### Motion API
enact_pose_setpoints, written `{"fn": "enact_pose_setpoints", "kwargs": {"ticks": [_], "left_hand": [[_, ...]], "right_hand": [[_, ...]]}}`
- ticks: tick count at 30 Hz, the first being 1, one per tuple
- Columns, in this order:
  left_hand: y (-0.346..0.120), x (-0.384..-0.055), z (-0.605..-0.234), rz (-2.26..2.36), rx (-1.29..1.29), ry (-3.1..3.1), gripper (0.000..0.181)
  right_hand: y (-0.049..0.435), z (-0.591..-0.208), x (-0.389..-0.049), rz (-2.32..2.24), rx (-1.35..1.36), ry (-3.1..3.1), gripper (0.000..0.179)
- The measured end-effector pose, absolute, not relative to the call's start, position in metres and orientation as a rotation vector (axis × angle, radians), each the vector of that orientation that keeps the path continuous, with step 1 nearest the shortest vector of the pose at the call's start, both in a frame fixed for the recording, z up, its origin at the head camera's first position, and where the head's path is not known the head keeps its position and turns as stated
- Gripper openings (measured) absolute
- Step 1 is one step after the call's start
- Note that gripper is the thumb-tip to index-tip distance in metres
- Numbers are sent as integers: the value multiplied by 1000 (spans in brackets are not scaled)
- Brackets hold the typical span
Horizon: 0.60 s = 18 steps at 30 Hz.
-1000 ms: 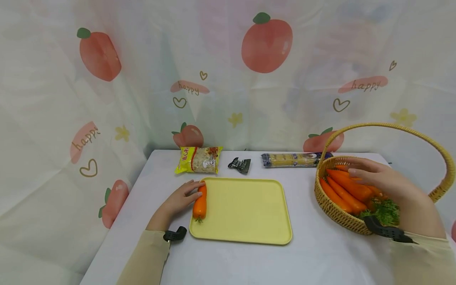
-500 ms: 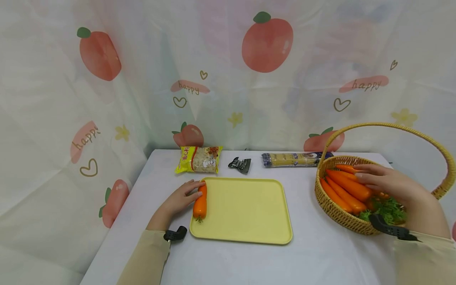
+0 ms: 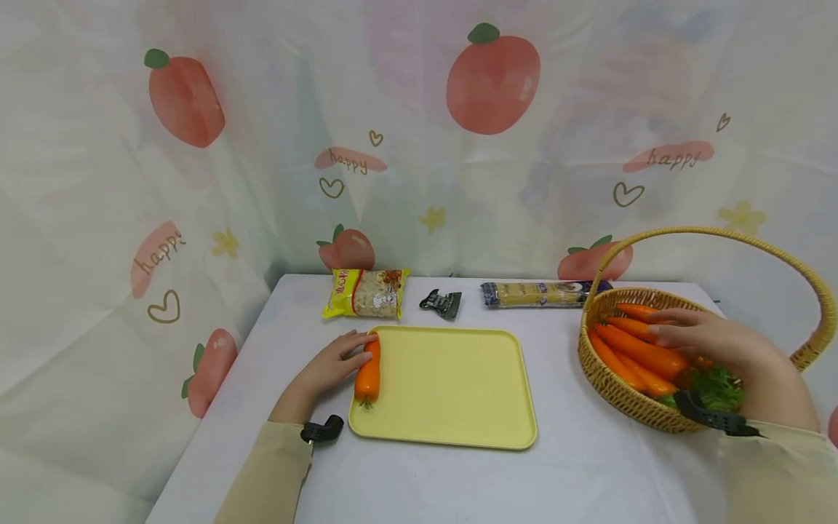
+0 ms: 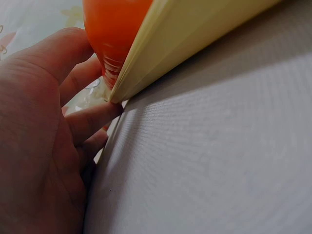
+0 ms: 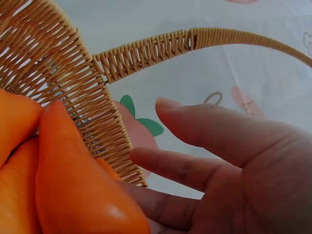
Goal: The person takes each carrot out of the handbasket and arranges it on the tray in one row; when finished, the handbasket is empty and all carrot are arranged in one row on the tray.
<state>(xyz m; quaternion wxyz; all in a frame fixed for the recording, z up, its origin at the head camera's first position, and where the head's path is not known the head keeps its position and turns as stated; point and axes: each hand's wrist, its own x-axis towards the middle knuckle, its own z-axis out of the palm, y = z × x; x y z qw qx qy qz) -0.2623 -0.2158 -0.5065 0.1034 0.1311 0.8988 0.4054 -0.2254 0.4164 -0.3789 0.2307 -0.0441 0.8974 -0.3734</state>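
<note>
In the head view my left hand (image 3: 334,367) rests at the tray's left edge, its fingertips and thumb against an orange carrot (image 3: 368,378). That carrot lies lengthwise along the left side of the yellow tray (image 3: 452,386). The left wrist view shows the thumb beside the carrot (image 4: 117,29) and other fingers at the tray's rim (image 4: 141,63). My right hand (image 3: 720,342) reaches over the wicker basket (image 3: 609,389), among several carrots (image 3: 644,353) with green tops. Its fingers look extended in the right wrist view, some partly hidden behind a carrot (image 5: 83,180); nothing is gripped.
Behind the tray lie a yellow bag of pasta (image 3: 368,293), a small black packet (image 3: 441,303) and a long pack of noodles (image 3: 540,294). The basket's tall handle (image 3: 713,231) arches above the right hand. A printed curtain (image 3: 419,182) hangs at the back.
My right hand has shifted slightly within the basket, first right, then a little toward me. Carrots in the basket have moved a little. The left hand and its carrot look unchanged.
</note>
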Motion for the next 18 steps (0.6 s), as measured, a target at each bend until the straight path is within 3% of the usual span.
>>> {"fn": "enact_pose_setpoints", "kwargs": {"ticks": [10,18], "left_hand": [[-215,-264,-505,1185,400,2655,48],[-216,-263,-505,1173,383,2658,48]], "right_hand": [[418,-384,-220,-848,-199,2576,62],[414,-385,-216,-882,-183,2536,66]]}}
